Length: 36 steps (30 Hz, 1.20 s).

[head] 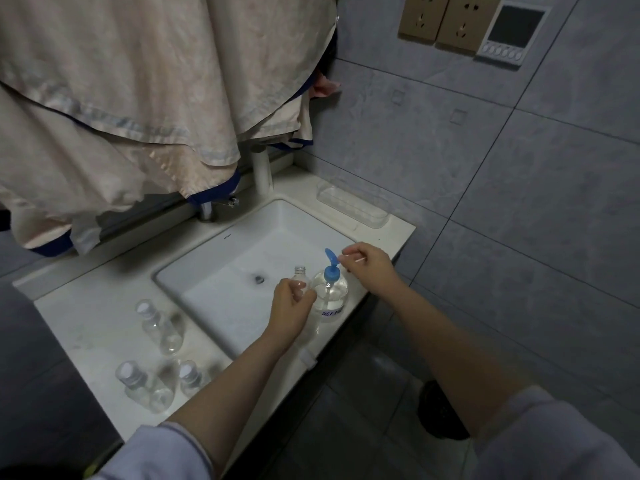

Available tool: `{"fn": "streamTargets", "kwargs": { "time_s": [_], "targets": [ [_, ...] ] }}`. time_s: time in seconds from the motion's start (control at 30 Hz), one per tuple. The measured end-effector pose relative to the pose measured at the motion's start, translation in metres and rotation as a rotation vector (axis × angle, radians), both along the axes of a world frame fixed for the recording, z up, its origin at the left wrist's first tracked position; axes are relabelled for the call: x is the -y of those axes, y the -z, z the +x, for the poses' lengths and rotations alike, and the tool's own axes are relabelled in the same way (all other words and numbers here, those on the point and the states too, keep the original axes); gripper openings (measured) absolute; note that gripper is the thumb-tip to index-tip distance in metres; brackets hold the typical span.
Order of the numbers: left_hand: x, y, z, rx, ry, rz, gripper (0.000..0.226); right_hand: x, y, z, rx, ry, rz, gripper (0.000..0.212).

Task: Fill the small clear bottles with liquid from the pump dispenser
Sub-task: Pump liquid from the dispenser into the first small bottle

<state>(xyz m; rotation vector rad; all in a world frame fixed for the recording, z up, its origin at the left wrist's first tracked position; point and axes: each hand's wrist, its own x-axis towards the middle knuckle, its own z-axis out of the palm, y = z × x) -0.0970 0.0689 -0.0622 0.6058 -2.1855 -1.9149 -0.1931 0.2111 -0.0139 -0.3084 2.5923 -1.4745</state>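
My left hand (290, 308) grips a small clear bottle (300, 278) with no cap, upright over the sink's right side. Touching it on the right is the pump dispenser (329, 292), a round clear bottle of clear liquid with a blue pump head (331, 263), standing on the sink's right rim. The spout points up and away, above the open bottle. My right hand (369, 270) hovers just right of the pump head and pinches a small white thing, probably a cap (352, 260). Three capped clear bottles (157, 323) (142, 384) (192, 375) stand on the counter to the left.
The white sink basin (221, 265) has a drain at its centre and a faucet (207, 211) behind. A clear tray (353, 209) sits at the back right of the counter. Beige cloth (138, 98) hangs over the back left. A dark bin (440, 410) stands on the floor.
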Motion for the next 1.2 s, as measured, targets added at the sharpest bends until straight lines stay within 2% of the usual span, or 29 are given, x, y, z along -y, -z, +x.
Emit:
{"fn": "streamTargets", "kwargs": {
  "time_s": [0.07, 0.27, 0.4, 0.6, 0.67, 0.77, 0.87, 1.0, 1.1, 1.2],
  "targets": [
    [-0.003, -0.001, -0.007, 0.01, -0.046, -0.039, 0.023, 0.008, -0.005, -0.004, -0.055, -0.032, 0.079, 0.02],
    [-0.006, -0.002, -0.032, 0.044, -0.094, -0.09, 0.042, 0.017, -0.017, -0.011, -0.195, -0.134, 0.441, 0.031],
    [-0.009, 0.004, -0.04, 0.089, -0.118, -0.046, 0.044, 0.023, -0.023, -0.015, -0.189, -0.157, 0.509, 0.026],
    [-0.004, 0.012, -0.04, 0.045, -0.15, 0.016, 0.021, 0.021, -0.027, -0.021, -0.175, -0.215, 0.52, 0.022],
    [-0.001, 0.013, -0.039, 0.033, -0.135, 0.043, 0.023, 0.021, -0.025, -0.022, -0.183, -0.237, 0.512, 0.018],
    [0.003, 0.015, -0.037, 0.027, -0.112, -0.014, 0.029, 0.018, -0.022, -0.025, -0.214, -0.289, 0.492, 0.013],
    [0.005, 0.014, -0.032, -0.01, -0.096, -0.059, 0.031, 0.012, -0.023, -0.03, -0.221, -0.379, 0.437, 0.014],
    [0.008, 0.014, -0.027, -0.057, -0.06, -0.149, 0.038, 0.009, -0.021, -0.036, -0.287, -0.504, 0.483, 0.017],
    [0.01, 0.013, -0.024, -0.104, -0.03, -0.219, 0.04, 0.006, -0.016, -0.036, -0.231, -0.453, 0.388, 0.021],
    [0.01, 0.011, -0.024, -0.134, -0.008, -0.282, 0.042, 0.01, -0.011, -0.033, -0.108, -0.263, 0.205, 0.032]
  ]
}}
